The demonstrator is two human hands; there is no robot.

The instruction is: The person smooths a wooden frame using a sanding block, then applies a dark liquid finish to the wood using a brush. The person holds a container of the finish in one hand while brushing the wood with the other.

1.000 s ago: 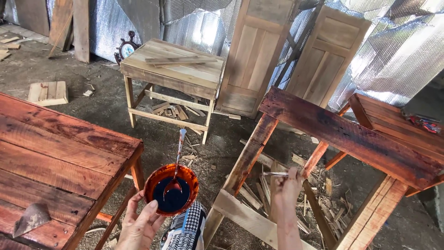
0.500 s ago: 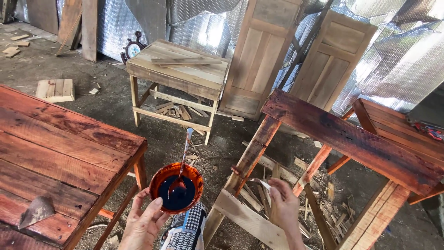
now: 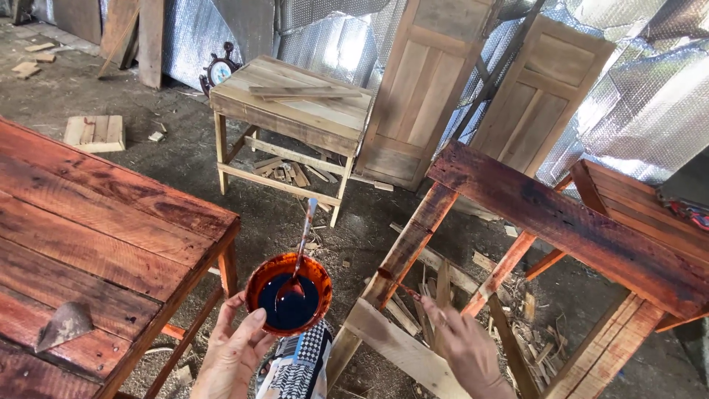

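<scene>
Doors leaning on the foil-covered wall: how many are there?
2. One door stands just behind the pale table; the other door leans right of it, behind the stained frame. More may be hidden.

No packages, labels, signs or screens anywhere in view. Nearest likeness only: a round clock (image 3: 218, 72) in a ship's-wheel frame, pale-faced, propped on the ground beside the bare table's (image 3: 295, 103) back left corner.
</scene>
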